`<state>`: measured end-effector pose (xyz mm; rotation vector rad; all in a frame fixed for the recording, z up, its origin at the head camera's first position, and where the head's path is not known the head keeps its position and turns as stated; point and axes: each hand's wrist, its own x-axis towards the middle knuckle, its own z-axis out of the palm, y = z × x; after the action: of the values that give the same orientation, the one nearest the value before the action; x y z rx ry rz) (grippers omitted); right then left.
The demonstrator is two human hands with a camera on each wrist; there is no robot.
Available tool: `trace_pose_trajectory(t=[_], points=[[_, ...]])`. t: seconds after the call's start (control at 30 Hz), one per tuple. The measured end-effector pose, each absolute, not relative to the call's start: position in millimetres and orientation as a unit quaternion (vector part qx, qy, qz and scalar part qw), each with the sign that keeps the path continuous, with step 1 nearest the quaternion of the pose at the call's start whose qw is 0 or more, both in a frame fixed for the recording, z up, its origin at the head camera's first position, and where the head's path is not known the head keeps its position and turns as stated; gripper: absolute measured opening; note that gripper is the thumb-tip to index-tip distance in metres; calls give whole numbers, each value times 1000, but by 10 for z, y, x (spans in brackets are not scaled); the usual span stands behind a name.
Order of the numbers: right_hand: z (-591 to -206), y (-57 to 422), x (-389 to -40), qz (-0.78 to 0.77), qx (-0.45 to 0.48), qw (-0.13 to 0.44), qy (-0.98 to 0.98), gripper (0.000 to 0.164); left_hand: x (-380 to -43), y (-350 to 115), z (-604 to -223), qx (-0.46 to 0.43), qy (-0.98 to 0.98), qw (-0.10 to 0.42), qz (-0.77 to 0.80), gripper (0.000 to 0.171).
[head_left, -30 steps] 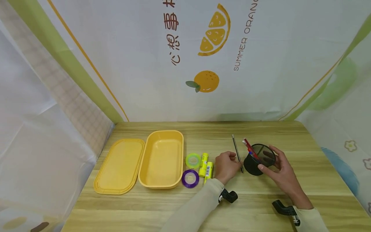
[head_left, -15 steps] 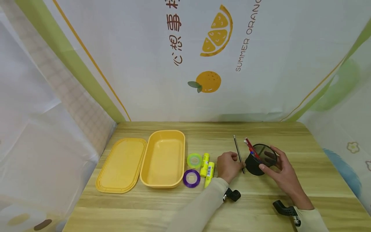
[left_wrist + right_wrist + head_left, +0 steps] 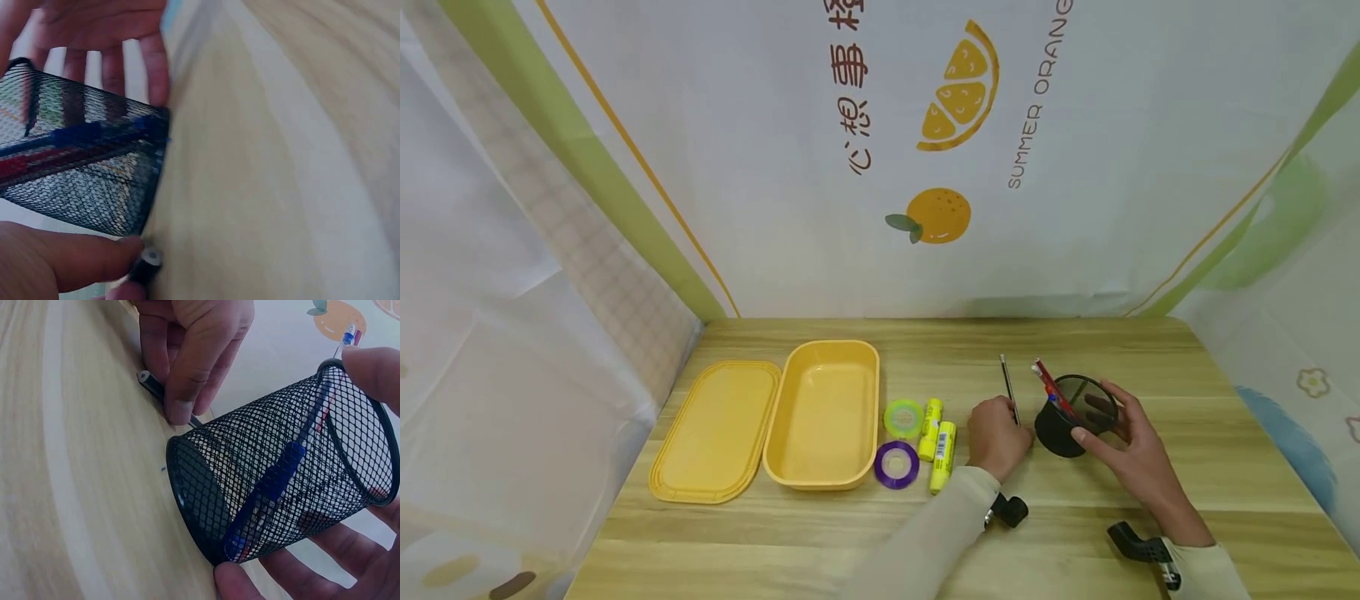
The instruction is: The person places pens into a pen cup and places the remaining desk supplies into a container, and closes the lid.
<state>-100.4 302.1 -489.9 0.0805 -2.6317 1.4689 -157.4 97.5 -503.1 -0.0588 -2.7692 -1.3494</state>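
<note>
My left hand [image 3: 997, 437] pinches a dark pencil [image 3: 1007, 383] between thumb and fingers. The pencil's blunt, pale-centred end [image 3: 145, 376] sticks out of the grip in the right wrist view, close over the tabletop. Just right of it is a black mesh pen holder [image 3: 1058, 435], held around its side by my right hand [image 3: 1138, 454], thumb near the rim. Inside the holder lean a red pencil or pen [image 3: 1051, 383] and a blue-capped pen [image 3: 275, 475]. My left thumb is right at the holder's base in the left wrist view.
Left of my left hand lie two yellow glue sticks [image 3: 943, 457], a green tape roll [image 3: 903, 418] and a purple tape roll [image 3: 897, 465]. Farther left stand a yellow box [image 3: 822, 417] without contents and its flat lid [image 3: 718, 433]. A printed curtain [image 3: 775, 208] hangs behind the table.
My left fingers have closed around the pencil, which has shifted slightly left, its near end now hidden behind the hand in the head view. The right hand keeps its hold on the pen holder.
</note>
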Motion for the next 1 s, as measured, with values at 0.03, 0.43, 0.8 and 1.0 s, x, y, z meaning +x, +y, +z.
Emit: trace_pose_trajectory(t=[0.03, 0.43, 0.8, 1.0], points=[[-4901, 3023, -1001, 486, 26, 62, -871, 87, -1566, 981, -5025, -22, -900, 33, -433, 21], [-4896, 3010, -992, 488, 30, 65, -870, 86, -1586, 923, -5005, 2, -878, 22, -477, 24], [-4892, 3012, -989, 487, 30, 66, -871, 86, -1602, 894, -4999, 26, -849, 3, -529, 25], [-4901, 3024, -1000, 486, 26, 59, -872, 87, -1600, 857, -4979, 33, -833, -10, -552, 23]])
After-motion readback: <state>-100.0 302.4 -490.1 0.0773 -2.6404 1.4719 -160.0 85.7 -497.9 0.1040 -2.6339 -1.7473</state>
